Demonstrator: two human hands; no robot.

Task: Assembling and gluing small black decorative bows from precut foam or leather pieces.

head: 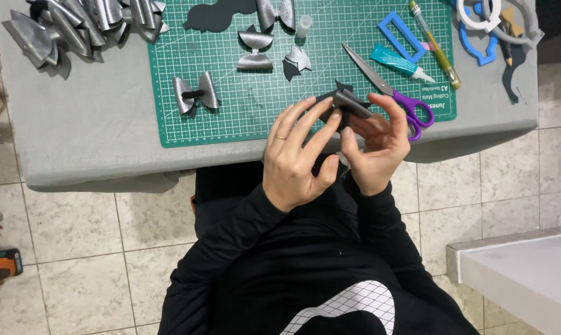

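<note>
Hands [330, 146] around leftward-slanting folded strip [350, 103]

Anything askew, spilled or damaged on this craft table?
Nothing stands out. Both hands, left hand and right hand, pinch a dark folded bow piece over the green cutting mat; purple-handled scissors lie flat beside them.

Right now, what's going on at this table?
A person in black sleeves pinches a dark folded bow piece between the left hand and the right hand, just above the edge of a green cutting mat. On the mat lie a finished silver bow, purple-handled scissors and a teal glue tube. More silver pieces are piled at the table's far corner.
</note>
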